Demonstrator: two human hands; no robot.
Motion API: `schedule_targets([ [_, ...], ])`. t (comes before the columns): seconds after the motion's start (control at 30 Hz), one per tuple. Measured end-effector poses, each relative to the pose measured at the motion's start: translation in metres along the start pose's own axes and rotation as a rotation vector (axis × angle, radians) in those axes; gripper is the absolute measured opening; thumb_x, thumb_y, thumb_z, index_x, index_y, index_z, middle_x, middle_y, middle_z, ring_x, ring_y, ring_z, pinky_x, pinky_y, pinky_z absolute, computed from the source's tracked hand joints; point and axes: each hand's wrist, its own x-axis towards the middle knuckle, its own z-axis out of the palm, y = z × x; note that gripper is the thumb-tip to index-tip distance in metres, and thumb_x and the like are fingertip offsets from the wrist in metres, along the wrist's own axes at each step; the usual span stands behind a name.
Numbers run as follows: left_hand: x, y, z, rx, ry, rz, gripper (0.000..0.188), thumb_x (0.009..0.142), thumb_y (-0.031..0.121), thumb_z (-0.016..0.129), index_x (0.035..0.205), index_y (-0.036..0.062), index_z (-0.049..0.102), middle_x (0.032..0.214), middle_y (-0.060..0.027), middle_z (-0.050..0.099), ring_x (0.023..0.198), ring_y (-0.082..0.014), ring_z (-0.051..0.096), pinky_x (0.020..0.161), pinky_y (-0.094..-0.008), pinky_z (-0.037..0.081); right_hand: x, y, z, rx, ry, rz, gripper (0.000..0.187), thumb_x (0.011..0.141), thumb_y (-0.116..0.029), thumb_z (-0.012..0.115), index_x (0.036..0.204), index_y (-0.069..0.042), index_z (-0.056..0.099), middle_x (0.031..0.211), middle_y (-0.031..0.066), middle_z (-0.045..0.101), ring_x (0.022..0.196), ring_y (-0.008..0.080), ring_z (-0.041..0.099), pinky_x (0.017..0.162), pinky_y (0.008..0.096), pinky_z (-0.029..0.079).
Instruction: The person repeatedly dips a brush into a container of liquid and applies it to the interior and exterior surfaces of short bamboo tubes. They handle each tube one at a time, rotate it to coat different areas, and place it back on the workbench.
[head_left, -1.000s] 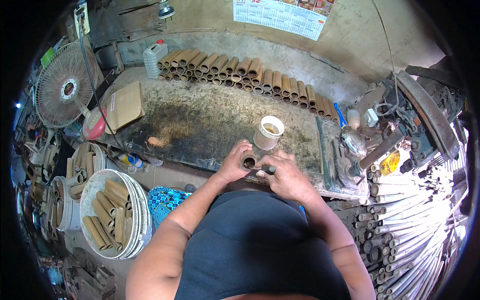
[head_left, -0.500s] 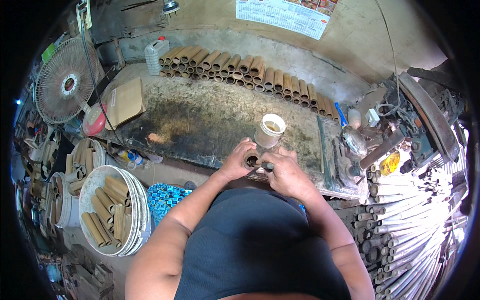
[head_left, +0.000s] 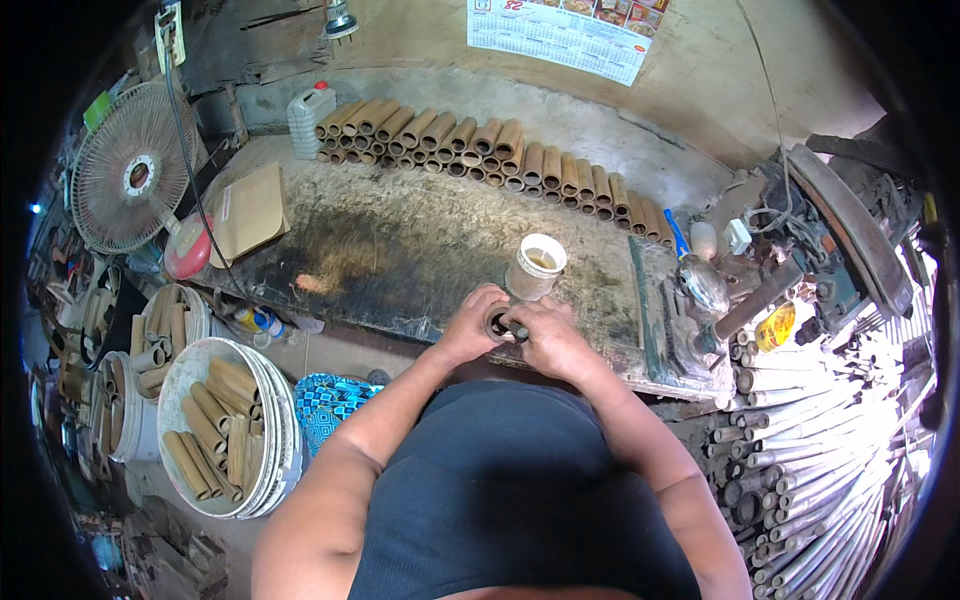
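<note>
Near the workbench's front edge, my left hand (head_left: 468,332) is closed around a short bamboo tube (head_left: 492,323), its open mouth facing up toward me. My right hand (head_left: 552,342) grips a small tool with a dark, rounded handle end (head_left: 518,331), held at the tube's mouth. The tool's working end is hidden, so its kind cannot be told. Just beyond my hands stands a whitish plastic tub (head_left: 526,283) with a brownish liquid in it.
Cut bamboo tubes (head_left: 440,132) lie stacked along the back of the workbench (head_left: 400,225), beside a plastic jug (head_left: 308,120). White buckets (head_left: 283,420) of tubes stand at left, below a fan (head_left: 135,170). Tools and a blue-handled brush (head_left: 677,232) clutter the right, above long bamboo poles (head_left: 820,480).
My right hand and the tool have shifted slightly left, closer over the tube's mouth. My left hand keeps its hold on the tube. The whole view has tilted a little.
</note>
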Motion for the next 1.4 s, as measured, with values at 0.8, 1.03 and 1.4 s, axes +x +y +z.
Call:
schedule_targets([
  [0.8, 0.002, 0.0, 0.002, -0.016, -0.04, 0.02, 0.064, 0.075, 0.015, 0.087, 0.129, 0.0067, 0.054, 0.136, -0.0138, 0.06, 0.134, -0.032, 0.055, 0.112, -0.0407, 0.044, -0.004, -0.005, -0.011, 0.074, 0.205, -0.123, 0.029, 0.085, -0.009, 0.065, 0.114, -0.006, 0.067, 0.103, 0.016, 0.072, 0.102, 0.0369, 0.059, 0.092, 0.0488, 0.038],
  [1.03, 0.001, 0.0, 0.008, 0.034, 0.004, -0.036, 0.062, 0.075, 0.018, 0.088, 0.126, 0.0066, 0.055, 0.135, -0.0148, 0.06, 0.134, -0.0351, 0.054, 0.113, -0.0437, 0.044, 0.004, -0.011, -0.006, 0.09, 0.194, 0.149, 0.023, 0.092, -0.021, 0.068, 0.111, -0.008, 0.07, 0.098, 0.0158, 0.072, 0.1, 0.0373, 0.061, 0.093, 0.0489, 0.041],
  [1.4, -0.001, -0.004, 0.008, 0.054, -0.006, -0.027, 0.066, 0.075, 0.014, 0.088, 0.129, 0.0069, 0.052, 0.136, -0.0151, 0.058, 0.134, -0.0339, 0.053, 0.113, -0.0425, 0.043, 0.002, 0.0, 0.024, -0.077, 0.326, 0.005, 0.026, 0.088, -0.029, 0.078, 0.107, -0.011, 0.073, 0.097, 0.0067, 0.074, 0.096, 0.0294, 0.061, 0.091, 0.0437, 0.038],
])
